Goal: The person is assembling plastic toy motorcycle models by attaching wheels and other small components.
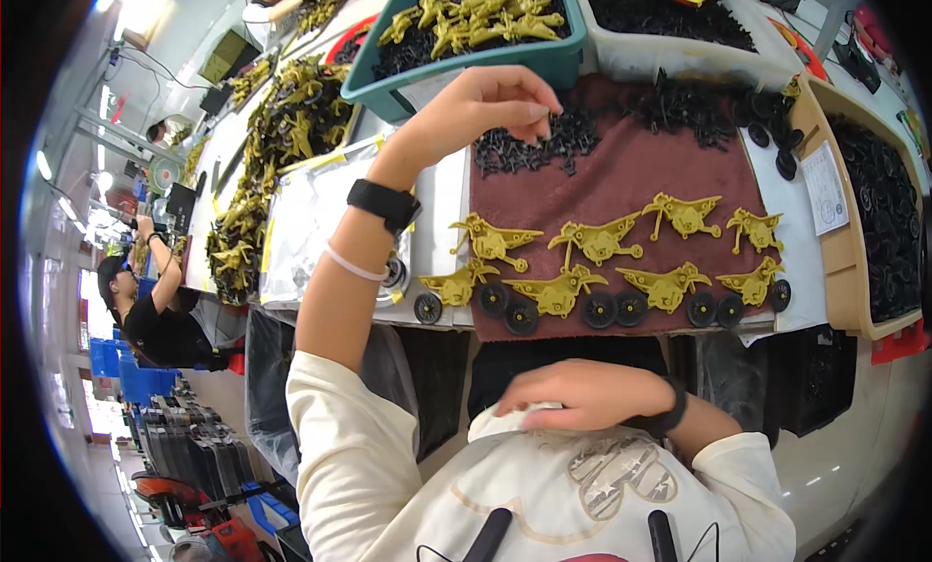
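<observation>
My left hand (500,104) reaches over a heap of small black plastic parts (519,152) at the far left of a maroon cloth (621,188). Its fingers are curled together in a pinch; whatever is at the tips is too small to make out. My right hand (592,392) is drawn back against my body, white shirt cloth (495,424) showing between its fingers and thumb. Olive-yellow toy motorbike bodies (594,240) lie in two rows on the cloth. Black wheels (600,310) sit beside the nearer row.
Behind the cloth stand a teal bin (354,82) of yellow and black parts and a white bin (621,48) of black parts. A tan box (840,261) of black wheels is at right. More yellow bodies (282,145) pile up at left. Co-workers (165,310) sit further off.
</observation>
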Available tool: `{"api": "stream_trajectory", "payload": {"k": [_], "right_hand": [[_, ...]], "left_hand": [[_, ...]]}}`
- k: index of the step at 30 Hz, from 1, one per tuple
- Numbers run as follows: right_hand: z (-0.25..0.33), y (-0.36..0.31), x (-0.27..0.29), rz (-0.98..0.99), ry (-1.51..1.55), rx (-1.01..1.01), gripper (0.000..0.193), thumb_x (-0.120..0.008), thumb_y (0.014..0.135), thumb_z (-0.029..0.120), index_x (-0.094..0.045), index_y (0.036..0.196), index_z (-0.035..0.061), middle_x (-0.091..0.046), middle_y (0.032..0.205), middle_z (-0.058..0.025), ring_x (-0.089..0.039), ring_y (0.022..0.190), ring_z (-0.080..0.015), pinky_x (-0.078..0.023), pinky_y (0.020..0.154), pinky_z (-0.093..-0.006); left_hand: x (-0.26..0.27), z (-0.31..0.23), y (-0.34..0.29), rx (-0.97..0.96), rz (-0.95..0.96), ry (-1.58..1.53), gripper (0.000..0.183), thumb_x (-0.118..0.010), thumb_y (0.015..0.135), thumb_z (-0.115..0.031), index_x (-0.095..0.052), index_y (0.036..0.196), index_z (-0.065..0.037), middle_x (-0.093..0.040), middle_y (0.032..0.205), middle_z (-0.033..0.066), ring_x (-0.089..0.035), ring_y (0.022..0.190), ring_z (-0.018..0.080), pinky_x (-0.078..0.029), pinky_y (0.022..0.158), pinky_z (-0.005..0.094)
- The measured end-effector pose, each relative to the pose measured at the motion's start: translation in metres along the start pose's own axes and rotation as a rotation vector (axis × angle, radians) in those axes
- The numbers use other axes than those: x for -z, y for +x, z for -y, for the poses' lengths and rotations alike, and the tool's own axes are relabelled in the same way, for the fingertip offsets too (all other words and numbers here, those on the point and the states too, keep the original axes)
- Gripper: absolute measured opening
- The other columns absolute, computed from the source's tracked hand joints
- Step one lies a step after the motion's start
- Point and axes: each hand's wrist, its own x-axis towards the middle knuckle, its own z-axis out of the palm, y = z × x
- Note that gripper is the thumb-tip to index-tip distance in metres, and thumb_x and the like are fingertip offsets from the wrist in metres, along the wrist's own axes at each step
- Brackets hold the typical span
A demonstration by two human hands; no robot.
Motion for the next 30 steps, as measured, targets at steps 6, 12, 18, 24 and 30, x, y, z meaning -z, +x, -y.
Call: {"api": "stream_trajectory", "payload": {"k": [6, 12, 18, 24, 30], "right_hand": [[-0.032, 0.124, -0.069, 0.181, 0.434, 0.331, 0.034, -0.055, 0.094, 0.011, -0.056, 0.126, 0.0024, -0.065, 0.117, -0.0164, -0.063, 0.102, -0.0229, -0.048, 0.091, -0.0340], [-0.018, 0.172, -0.105, 0.278, 0.814, 0.290, 0.040, -0.062, 0.092, 0.011, -0.053, 0.130, 0.0020, -0.062, 0.123, -0.0155, -0.061, 0.106, -0.0205, -0.047, 0.095, -0.0347], [0.027, 0.164, -0.099, 0.588, 1.272, 0.227, 0.046, -0.067, 0.090, 0.012, -0.051, 0.132, 0.0014, -0.061, 0.125, -0.0146, -0.061, 0.108, -0.0206, -0.048, 0.095, -0.0355], [0.043, 0.146, -0.084, 0.954, 1.490, 0.092, 0.035, -0.074, 0.086, 0.020, -0.057, 0.112, 0.0027, -0.061, 0.109, -0.0061, -0.059, 0.101, -0.0131, -0.049, 0.084, -0.0268], [0.038, 0.142, -0.102, 0.707, 1.484, 0.360, 0.031, -0.065, 0.093, 0.021, -0.055, 0.116, 0.0029, -0.065, 0.105, -0.0109, -0.066, 0.094, -0.0178, -0.054, 0.080, -0.0307]], "left_hand": [[-0.023, -0.044, 0.065, -0.185, 0.009, 0.052, 0.021, -0.060, 0.094, -0.016, -0.065, 0.108, -0.001, -0.069, 0.089, 0.0054, -0.065, 0.082, 0.0111, -0.053, 0.078, 0.0249], [-0.103, -0.089, 0.108, -0.296, 0.235, 0.078, 0.016, -0.060, 0.089, -0.008, -0.067, 0.101, 0.001, -0.070, 0.090, 0.0095, -0.067, 0.081, 0.0135, -0.055, 0.073, 0.0272], [-0.167, -0.100, 0.109, -0.455, 0.307, 0.354, 0.019, -0.059, 0.085, -0.018, -0.070, 0.094, -0.005, -0.071, 0.084, 0.0086, -0.069, 0.079, 0.0234, -0.052, 0.073, 0.0367], [-0.185, -0.100, 0.116, -0.480, 0.324, 0.303, 0.019, -0.059, 0.083, -0.016, -0.070, 0.094, -0.006, -0.071, 0.083, 0.0072, -0.068, 0.077, 0.0247, -0.052, 0.071, 0.0370], [-0.200, -0.101, 0.117, -0.389, 0.429, 0.280, 0.020, -0.059, 0.081, -0.016, -0.070, 0.095, -0.007, -0.070, 0.084, 0.0075, -0.068, 0.077, 0.0241, -0.052, 0.070, 0.0366]]}}
